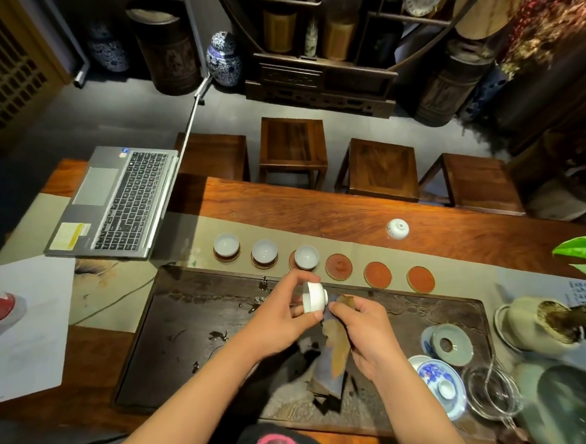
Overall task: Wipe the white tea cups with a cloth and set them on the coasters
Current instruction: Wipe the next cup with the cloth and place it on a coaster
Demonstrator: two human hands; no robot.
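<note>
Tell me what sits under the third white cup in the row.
The third white cup rests on a reddish coaster, set off-centre toward the right, so only the coaster's left edge shows. The rest of the coaster is covered by the cup. Beneath both lies the beige runner.

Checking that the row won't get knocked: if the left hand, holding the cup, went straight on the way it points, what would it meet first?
Probably the third cup, off-centre on its coaster, just beyond the left hand; depth is unclear.
</note>
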